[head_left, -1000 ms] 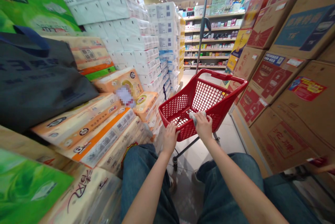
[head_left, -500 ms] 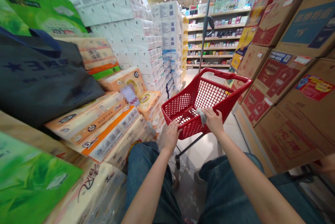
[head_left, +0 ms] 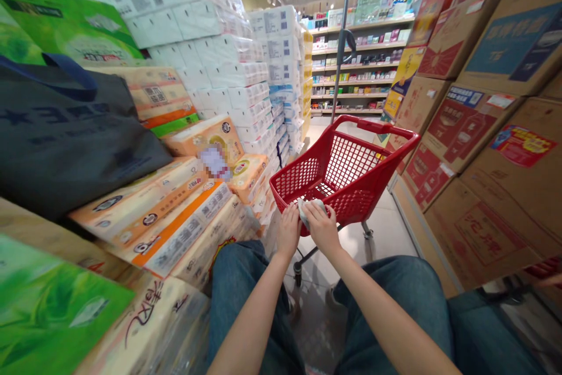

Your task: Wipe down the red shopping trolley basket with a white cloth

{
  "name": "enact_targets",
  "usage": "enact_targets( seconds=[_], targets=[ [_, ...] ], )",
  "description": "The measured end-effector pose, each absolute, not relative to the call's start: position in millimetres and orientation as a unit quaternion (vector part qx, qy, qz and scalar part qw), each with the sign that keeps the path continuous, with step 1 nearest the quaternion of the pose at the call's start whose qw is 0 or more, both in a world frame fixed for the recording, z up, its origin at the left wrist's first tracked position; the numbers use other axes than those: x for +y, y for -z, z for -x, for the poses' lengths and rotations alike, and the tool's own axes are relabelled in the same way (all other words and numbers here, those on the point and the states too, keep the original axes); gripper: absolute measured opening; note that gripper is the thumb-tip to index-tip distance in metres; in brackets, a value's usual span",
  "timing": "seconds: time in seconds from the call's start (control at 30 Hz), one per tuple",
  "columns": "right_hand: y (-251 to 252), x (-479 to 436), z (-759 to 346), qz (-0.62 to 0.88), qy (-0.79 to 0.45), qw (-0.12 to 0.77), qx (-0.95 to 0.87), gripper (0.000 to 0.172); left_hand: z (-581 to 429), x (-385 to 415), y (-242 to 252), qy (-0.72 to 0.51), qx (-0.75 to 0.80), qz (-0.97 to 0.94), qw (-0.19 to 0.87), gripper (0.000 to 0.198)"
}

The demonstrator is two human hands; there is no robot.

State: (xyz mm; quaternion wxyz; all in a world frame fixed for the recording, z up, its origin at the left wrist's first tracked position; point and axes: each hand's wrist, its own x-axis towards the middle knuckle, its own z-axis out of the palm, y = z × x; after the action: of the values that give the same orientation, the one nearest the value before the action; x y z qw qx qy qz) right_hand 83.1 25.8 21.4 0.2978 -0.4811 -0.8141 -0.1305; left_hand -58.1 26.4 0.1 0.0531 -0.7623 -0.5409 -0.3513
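A red plastic shopping cart [head_left: 355, 202] with a lattice basket stands in front of my knees, its near rim turned toward me. My left hand [head_left: 289, 227] is closed over that rim near its left corner. Beside it, my right hand [head_left: 321, 224] presses a crumpled pale cloth [head_left: 304, 211] against the same rim, its fingers bent over the edge. The two hands are almost touching, and part of the cloth is hidden under the right fingers.
Stacked tissue packs [head_left: 162, 223] and a dark grey bag [head_left: 74, 141] crowd my left. Cardboard boxes [head_left: 492, 211] are piled along the right. Beyond the cart stand a metal pole [head_left: 341, 53] and shelves of goods [head_left: 360, 74].
My right hand has slid left along the cart rim with the cloth, coming close to my left hand. The left hand stays on the rim in nearly the same place.
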Motion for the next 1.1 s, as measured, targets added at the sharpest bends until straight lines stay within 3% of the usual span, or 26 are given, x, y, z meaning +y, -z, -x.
enact_targets(
  seconds=[0.3,0.47,0.7,0.87,1.1],
  targets=[
    [-51,87,-193,0.573,0.182,0.289,-0.745,0.041,58,26,-4,0.353,-0.538,0.763,0.062,0.039],
    [-42,78,-162,0.585,0.158,0.32,-0.728,0.038,52,27,-1,0.359,-0.539,0.759,0.062,0.037],
    [-24,29,-86,0.49,0.119,0.337,-0.795,0.037,54,25,2,0.357,-0.545,0.756,0.062,0.034],
    [-41,49,-137,0.48,0.138,0.276,-0.821,0.043,60,24,0,0.353,-0.537,0.764,0.06,0.031],
    [-52,92,-197,0.584,0.153,0.305,-0.737,0.04,56,24,-3,0.359,-0.538,0.761,0.056,0.032]
  ],
)
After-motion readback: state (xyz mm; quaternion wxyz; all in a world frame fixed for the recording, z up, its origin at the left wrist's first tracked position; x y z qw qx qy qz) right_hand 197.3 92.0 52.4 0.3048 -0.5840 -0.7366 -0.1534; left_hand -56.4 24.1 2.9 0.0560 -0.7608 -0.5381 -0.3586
